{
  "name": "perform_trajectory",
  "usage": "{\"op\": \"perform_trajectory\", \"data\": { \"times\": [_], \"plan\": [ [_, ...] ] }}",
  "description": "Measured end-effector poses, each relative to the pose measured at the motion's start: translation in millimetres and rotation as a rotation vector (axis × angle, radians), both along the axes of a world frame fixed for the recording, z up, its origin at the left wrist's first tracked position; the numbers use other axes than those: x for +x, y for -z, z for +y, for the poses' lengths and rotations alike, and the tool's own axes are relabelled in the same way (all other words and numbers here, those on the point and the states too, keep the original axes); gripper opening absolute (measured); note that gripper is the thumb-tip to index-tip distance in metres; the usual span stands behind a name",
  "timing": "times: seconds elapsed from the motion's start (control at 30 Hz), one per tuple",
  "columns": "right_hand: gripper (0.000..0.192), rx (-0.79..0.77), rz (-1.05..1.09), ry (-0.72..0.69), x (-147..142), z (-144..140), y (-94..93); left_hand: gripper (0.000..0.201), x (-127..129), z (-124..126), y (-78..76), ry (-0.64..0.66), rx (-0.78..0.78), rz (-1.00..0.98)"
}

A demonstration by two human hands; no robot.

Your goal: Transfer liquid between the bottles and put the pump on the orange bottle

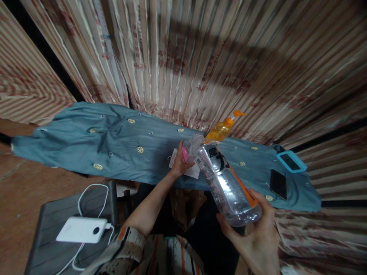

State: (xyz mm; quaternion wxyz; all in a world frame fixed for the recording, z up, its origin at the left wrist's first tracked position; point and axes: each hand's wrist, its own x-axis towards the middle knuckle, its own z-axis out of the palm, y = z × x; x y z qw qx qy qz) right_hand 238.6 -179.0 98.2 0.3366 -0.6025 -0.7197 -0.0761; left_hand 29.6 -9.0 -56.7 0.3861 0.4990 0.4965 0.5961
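Observation:
My right hand (255, 229) grips a large clear plastic bottle (223, 183) near its base. The bottle is tilted, its upper end pointing left and away from me, with black characters and an orange label strip. At that upper end, my left hand (181, 162) is closed around a small clear plastic piece with a pink part (186, 152); its exact kind is unclear. Whether this piece touches the bottle's neck I cannot tell. Just behind stands a pump bottle (219, 131) of orange liquid with an orange pump head. White paper (193, 170) lies beneath my left hand.
A long narrow board with a blue-grey patterned cloth (120, 145) spans the view. On its right end lie a dark phone (278, 184) and a light-blue-framed device (291, 161). A grey stool (48, 217) holds a white power bank (82, 230) with a cable. Curtains (183, 57) hang behind.

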Motion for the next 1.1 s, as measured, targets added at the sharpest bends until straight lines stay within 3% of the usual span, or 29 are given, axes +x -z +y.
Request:
{"op": "perform_trajectory", "data": {
  "times": [0.73, 1.1],
  "plan": [
    [0.089, -0.024, 0.018, -0.004, 0.0, -0.7, -1.6, 0.121, -1.0, -1.8, -2.7, 0.004, 0.029, 0.004],
    [0.087, -0.002, -0.005, -0.005, 0.7, -1.3, -3.1, 0.121, -0.8, 0.8, 3.5, 0.027, 0.061, 0.03]
  ]
}}
